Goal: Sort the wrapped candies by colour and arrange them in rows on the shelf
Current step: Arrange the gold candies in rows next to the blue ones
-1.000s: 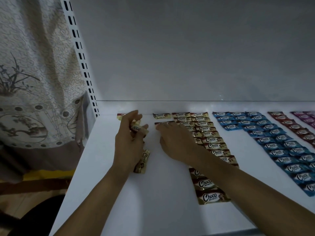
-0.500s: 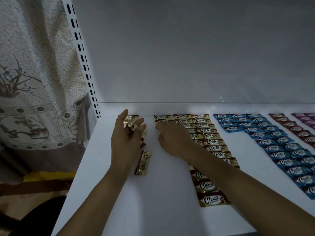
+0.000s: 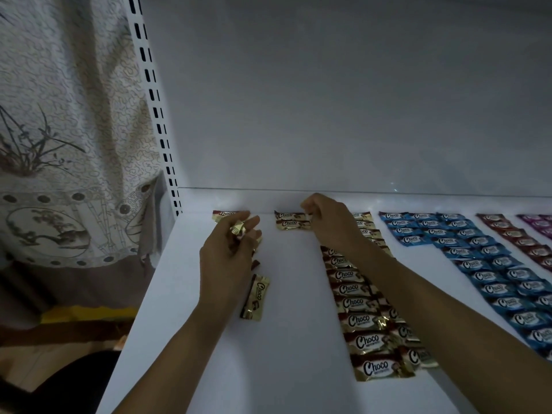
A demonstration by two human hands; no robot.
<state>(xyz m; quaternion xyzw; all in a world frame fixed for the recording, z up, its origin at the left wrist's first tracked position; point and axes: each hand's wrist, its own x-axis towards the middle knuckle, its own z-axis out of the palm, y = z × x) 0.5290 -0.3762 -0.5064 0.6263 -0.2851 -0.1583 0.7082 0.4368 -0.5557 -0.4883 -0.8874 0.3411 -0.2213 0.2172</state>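
Now | new row: two gold-foil wrapped candies [image 3: 291, 220] lie at the flat white shelf's [image 3: 283, 369] back, second newly laid | right hand [image 3: 331, 222] shifted rearward, pinching their ends | left hand [image 3: 227, 264] clutches spare gold candies [image 3: 237, 228] | row barely begun.

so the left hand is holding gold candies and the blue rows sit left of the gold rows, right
Not quite. In the head view the blue rows sit right of the gold rows, not left. The left hand does hold gold candies.
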